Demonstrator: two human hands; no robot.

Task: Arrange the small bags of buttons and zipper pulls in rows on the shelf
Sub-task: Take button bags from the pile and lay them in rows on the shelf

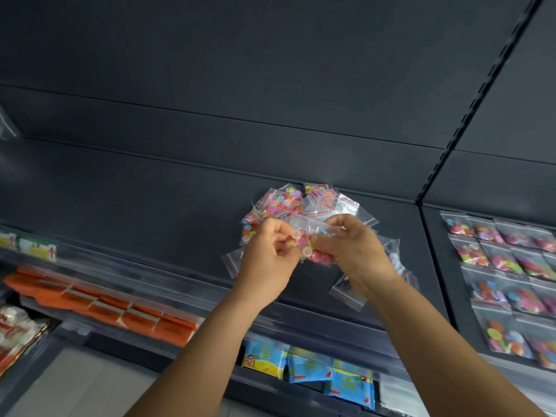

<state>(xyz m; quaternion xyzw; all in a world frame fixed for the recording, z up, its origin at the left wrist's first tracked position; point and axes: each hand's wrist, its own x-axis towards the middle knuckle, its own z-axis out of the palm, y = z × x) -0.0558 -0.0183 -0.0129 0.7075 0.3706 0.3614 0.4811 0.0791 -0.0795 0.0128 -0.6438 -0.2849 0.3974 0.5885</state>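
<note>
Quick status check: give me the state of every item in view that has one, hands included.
Left hand: closed, pinching a bag of buttons.
Right hand: closed on the same bag.
Held bag of buttons: lifted between both hands.
Pile of button bags: loose heap on the shelf, unsorted.
Bags on right shelf section: laid flat in rows.
Orange packets: lined up on a lower shelf.

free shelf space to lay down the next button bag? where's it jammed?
Free: the dark shelf is bare left of the loose bag pile, between the back panel and the clear front rail. Crowded: the pile around both hands, left hand and right hand on one bag; the right bay is filled with rows of bags.
</note>
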